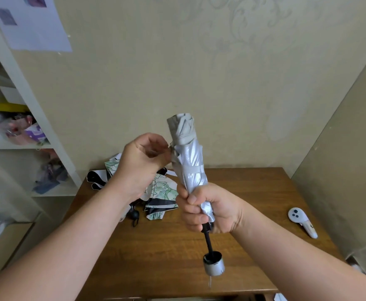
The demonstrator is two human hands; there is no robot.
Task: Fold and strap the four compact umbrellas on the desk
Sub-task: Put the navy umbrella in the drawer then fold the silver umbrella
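A silver compact umbrella point(188, 157) stands upright in the air above the wooden desk point(253, 192), its canopy rolled up and its silver handle cap hanging below on a black shaft. My right hand point(205, 209) grips the lower end of the rolled canopy. My left hand point(143, 157) pinches something small at the canopy's left side, probably its strap. Behind my left hand, a heap of unfolded umbrellas point(162, 192) lies on the desk, with green floral fabric, black lining and a black handle; how many are in the heap I cannot tell.
A white hand controller point(302, 220) lies near the desk's right edge. White shelves point(25, 127) with clutter stand at the left. Beige walls close in behind the desk and along its right side.
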